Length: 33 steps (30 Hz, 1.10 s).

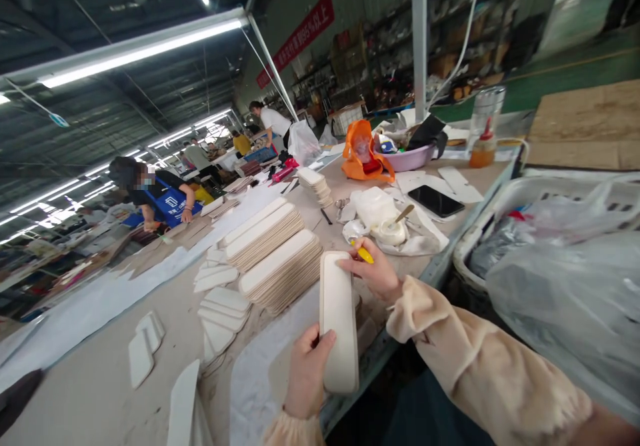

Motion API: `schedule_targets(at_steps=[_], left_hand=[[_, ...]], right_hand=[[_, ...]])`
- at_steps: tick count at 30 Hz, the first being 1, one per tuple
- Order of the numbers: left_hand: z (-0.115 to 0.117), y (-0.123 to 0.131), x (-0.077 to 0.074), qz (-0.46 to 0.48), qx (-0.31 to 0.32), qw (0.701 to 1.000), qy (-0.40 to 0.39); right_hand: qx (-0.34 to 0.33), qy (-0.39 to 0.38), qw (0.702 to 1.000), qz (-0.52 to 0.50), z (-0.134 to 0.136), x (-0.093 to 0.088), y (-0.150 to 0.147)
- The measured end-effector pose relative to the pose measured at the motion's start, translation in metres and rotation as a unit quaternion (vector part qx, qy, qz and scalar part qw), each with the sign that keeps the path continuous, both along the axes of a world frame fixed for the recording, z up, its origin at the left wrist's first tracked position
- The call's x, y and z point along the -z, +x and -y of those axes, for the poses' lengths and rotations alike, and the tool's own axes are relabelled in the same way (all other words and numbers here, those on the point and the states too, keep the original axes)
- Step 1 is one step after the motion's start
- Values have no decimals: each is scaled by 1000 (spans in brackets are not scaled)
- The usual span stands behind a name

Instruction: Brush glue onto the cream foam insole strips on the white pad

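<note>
A long white panel with rounded corners point(339, 326) stands tilted in front of me, over the table's near edge. My left hand point(309, 366) grips its lower left side, thumb on the white face. Near its top, the fingers of my right hand point(375, 269) touch the panel while also holding a small yellow tool point(362, 251); its working end cannot be made out. Just left of the panel lie two long stacks of similar white pieces, the nearer stack point(283, 269) and the farther stack point(263, 229). Smaller white pieces point(225, 313) lie fanned out beside them.
A white tub with a spoon point(393, 229), a black phone point(436, 201), an orange bag point(365, 153) and a lilac basin point(407, 159) occupy the table's right part. A bottle of amber liquid point(483, 149) stands behind. At right is a crate point(470, 246) with plastic bags. A co-worker point(163, 196) stands across the table.
</note>
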State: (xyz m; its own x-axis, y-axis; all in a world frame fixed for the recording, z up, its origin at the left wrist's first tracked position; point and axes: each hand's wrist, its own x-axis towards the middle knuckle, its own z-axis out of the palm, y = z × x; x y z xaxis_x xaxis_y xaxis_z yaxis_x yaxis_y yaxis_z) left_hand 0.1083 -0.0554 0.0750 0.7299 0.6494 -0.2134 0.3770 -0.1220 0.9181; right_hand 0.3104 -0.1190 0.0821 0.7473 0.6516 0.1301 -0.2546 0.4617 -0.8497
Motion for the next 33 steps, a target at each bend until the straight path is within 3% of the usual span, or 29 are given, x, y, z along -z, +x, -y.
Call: schedule_targets(at_steps=[7, 13, 17, 21, 26, 33], left_hand=[[30, 14, 15, 70, -63, 990, -102], [36, 17, 13, 128, -79, 965, -216], [46, 14, 10, 150, -61, 914, -371], [57, 0, 19, 66, -12, 867, -493], [66, -15, 29, 85, -12, 888, -452], [73, -14, 31, 90, -38, 896, -433]], right_hand=[[10, 4, 999, 44, 3, 4, 8], [11, -13, 999, 38, 2, 8, 13], [21, -21, 999, 17, 1, 6, 14], [23, -30, 999, 1, 1, 4, 15], [38, -42, 998, 18, -1, 6, 15], [30, -40, 999, 20, -2, 11, 14]])
